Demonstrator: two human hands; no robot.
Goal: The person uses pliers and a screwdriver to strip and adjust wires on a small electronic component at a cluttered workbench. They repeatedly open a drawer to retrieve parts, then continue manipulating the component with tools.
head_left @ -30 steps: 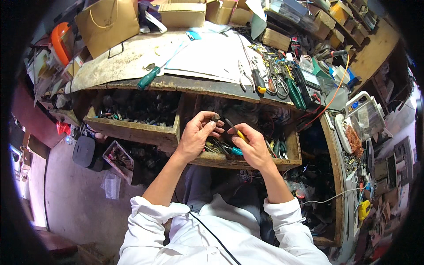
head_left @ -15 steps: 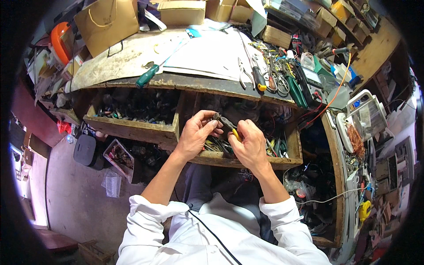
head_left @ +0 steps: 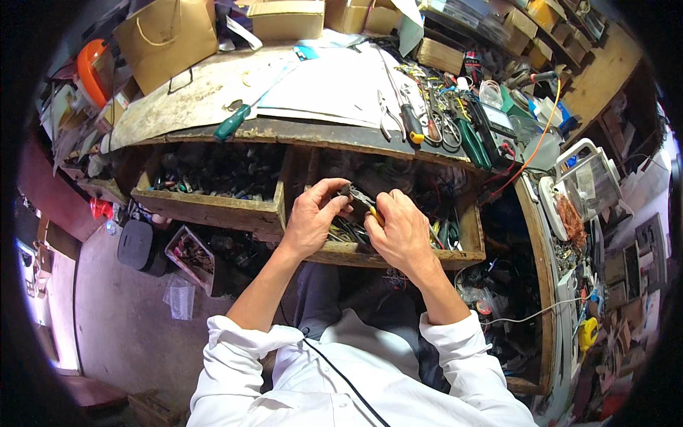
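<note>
Above the open tool drawer (head_left: 398, 255), my left hand (head_left: 313, 217) pinches a small dark part (head_left: 346, 190) between thumb and fingers. What kind of part it is, I cannot make out. My right hand (head_left: 398, 228) is closed round the yellow handles of a pair of pliers (head_left: 363, 199). Their dark jaws point up and left and meet the small part at my left fingertips. Most of the handles are hidden in my right palm. Below my hands, several tools lie in the drawer.
Left of my hands, another open drawer (head_left: 213, 204) holds many small parts. On the bench top lie a green-handled screwdriver (head_left: 233, 122), a yellow-and-black screwdriver (head_left: 411, 124) and metal pliers (head_left: 390, 117). An orange cable (head_left: 548, 124) hangs at the right. A bin (head_left: 192, 257) stands on the floor.
My right hand has turned slightly on the pliers, and less of the yellow handle shows. My left hand keeps its pinch on the part. The whole view has shifted a little.
</note>
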